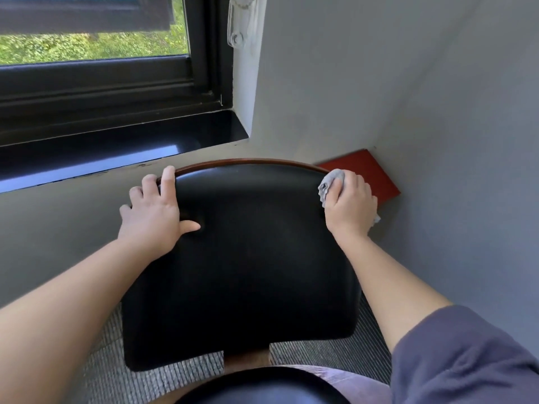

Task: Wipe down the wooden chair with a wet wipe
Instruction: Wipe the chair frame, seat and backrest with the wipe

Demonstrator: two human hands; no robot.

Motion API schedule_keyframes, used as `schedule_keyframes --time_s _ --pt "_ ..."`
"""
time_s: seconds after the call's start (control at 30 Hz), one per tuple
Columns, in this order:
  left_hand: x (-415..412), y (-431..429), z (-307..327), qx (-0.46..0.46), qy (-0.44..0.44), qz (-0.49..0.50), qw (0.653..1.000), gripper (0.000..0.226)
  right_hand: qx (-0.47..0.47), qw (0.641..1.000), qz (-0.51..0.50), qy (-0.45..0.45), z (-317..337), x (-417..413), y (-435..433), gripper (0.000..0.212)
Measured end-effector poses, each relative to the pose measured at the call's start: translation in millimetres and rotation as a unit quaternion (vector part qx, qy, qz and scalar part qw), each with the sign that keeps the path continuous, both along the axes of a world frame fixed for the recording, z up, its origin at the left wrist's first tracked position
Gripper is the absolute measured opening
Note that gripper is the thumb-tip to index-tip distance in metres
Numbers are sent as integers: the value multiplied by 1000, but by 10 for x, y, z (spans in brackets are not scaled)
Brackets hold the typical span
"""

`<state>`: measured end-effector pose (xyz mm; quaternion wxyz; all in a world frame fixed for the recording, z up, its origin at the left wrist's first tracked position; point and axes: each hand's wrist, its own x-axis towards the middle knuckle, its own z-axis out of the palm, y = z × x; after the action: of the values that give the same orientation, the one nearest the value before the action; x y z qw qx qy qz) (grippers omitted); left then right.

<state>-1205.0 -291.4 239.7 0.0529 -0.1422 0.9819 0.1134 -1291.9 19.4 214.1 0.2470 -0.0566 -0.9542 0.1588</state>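
The right hand (350, 202) grasps a crumpled grey wet wipe (331, 182), fingers curled round the wad and pressing it to the upper right corner of the wooden chair (239, 258) backrest, at its brown rim (248, 161). The left hand (154, 211) lies released on the upper left corner, fingers spread and fairly straight across the rim, thumb on the black padding below them. Just beyond the right knuckles, a red board (370, 170) sits in the wall corner.

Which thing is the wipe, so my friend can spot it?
Find the black chair back below the window. At its top right corner the right hand grips the wet wipe. It is crumpled and pale grey, unlike the flat red board behind.
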Motion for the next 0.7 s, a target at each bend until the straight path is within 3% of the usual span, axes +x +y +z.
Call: schedule_keyframes --time_s 0.13,0.3,0.37,0.57,0.7 --pt "24 10 -3 6 0 1 1000 105 -148 984 -102 6 -138 92 47 53" --pt "15 11 18 14 14 9 1000 104 -300 929 -211 -47 -431 236 204 53" --pt "11 7 20 12 14 8 1000 104 -305 927 -211 -61 -432 238 212 53" --pt "15 8 26 15 16 8 1000 102 -222 966 -131 -24 -237 98 124 49" --pt "6 -8 13 16 23 -1 1000 102 -270 947 -172 -31 -531 358 237 49"
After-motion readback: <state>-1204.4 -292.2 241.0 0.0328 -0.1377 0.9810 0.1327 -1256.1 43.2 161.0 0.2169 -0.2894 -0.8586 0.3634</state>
